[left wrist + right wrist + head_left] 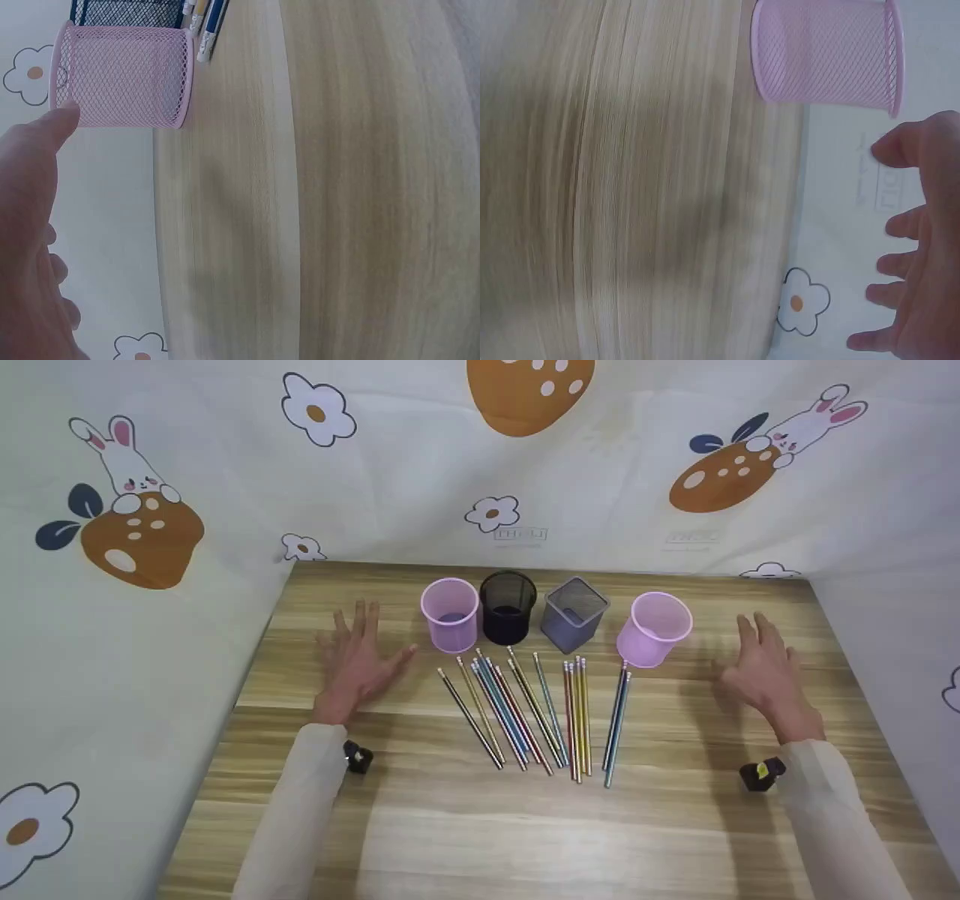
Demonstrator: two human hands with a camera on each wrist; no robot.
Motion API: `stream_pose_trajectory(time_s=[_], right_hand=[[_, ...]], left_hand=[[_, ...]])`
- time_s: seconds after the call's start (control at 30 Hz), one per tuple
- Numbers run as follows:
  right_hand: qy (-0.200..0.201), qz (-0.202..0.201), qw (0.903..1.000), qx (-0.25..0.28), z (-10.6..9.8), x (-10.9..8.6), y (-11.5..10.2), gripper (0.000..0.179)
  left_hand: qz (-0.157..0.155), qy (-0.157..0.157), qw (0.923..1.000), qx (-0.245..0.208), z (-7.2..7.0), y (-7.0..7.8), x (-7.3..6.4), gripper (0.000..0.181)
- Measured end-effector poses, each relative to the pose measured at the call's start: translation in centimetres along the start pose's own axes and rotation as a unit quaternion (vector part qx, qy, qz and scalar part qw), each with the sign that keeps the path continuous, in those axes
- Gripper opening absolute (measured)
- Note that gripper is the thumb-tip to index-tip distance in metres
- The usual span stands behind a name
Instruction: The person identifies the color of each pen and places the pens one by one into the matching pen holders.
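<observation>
In the head view my left hand (358, 660) hovers with fingers spread, left of a pink mesh pen cup (452, 634). My right hand (766, 671) is spread out too, to the right of a second pink mesh pen cup (645, 646). Neither hand holds anything. Between the pink cups stand a round black mesh cup (508, 622) and a square grey mesh cup (566, 626). In front of the cups several metallic-coloured pencils (517, 709) lie in a loose row. The left wrist view shows my thumb near the pink mesh (124, 79), apparently apart from it.
The wood-grain table (465, 840) ends at a white printed cloth (405, 472) behind and at both sides. A small black device (358, 757) sits at my left wrist and another black device (760, 774) at my right wrist.
</observation>
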State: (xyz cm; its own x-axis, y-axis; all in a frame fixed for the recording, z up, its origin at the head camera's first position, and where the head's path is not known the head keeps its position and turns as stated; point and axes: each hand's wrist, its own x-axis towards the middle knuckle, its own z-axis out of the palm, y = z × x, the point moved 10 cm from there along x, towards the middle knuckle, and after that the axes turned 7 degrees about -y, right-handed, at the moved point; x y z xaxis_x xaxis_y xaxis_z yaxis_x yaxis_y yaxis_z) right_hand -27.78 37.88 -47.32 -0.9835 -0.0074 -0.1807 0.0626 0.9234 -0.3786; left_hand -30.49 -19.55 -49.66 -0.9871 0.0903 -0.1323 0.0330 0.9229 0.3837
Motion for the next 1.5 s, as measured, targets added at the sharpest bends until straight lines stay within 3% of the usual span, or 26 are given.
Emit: stream_pose_trajectory(time_s=[0.2, 0.37, 0.53, 0.73, 0.8, 0.93, 1.1, 1.3, 1.5], right_hand=[[-0.020, 0.041, 0.9976, 0.052, 1.3, -0.6, -1.6, 0.075], [-0.064, 0.055, 0.9930, 0.083, 3.1, -0.7, -3.3, 0.073], [-0.091, 0.052, 0.9865, 0.126, 4.9, -0.5, -5.0, 0.071], [-0.111, 0.055, 0.9820, 0.142, 6.6, -0.7, -5.9, 0.062], [-0.110, 0.052, 0.9817, 0.146, 7.0, -0.6, -6.1, 0.058], [-0.114, 0.042, 0.9781, 0.169, 8.4, -0.4, -7.0, 0.041], [-0.104, 0.036, 0.9648, 0.239, 10.0, -0.2, -7.6, 0.013], [-0.082, 0.052, 0.9620, 0.255, 10.4, 0.0, -7.9, 0.018], [-0.071, 0.054, 0.9625, 0.256, 10.4, 0.3, -7.9, 0.015]], left_hand=[[0.006, -0.006, 0.9980, -0.062, 0.6, 0.1, 0.0, 0.102], [0.025, -0.003, 0.9951, -0.096, 1.8, 0.7, -0.1, 0.101], [0.041, -0.006, 0.9838, -0.174, 2.7, 1.2, -0.1, 0.101], [0.027, -0.003, 0.9851, -0.170, 3.6, 1.6, 0.5, 0.107], [0.025, -0.003, 0.9823, -0.186, 3.8, 1.8, 0.8, 0.109], [0.027, 0.007, 0.9659, -0.258, 3.7, 2.4, 1.6, 0.110], [0.040, 0.015, 0.9434, -0.329, 3.8, 3.2, 2.6, 0.112], [0.050, 0.010, 0.9211, -0.386, 4.0, 3.9, 3.4, 0.114], [0.048, 0.010, 0.9093, -0.413, 4.2, 4.1, 4.4, 0.122]])
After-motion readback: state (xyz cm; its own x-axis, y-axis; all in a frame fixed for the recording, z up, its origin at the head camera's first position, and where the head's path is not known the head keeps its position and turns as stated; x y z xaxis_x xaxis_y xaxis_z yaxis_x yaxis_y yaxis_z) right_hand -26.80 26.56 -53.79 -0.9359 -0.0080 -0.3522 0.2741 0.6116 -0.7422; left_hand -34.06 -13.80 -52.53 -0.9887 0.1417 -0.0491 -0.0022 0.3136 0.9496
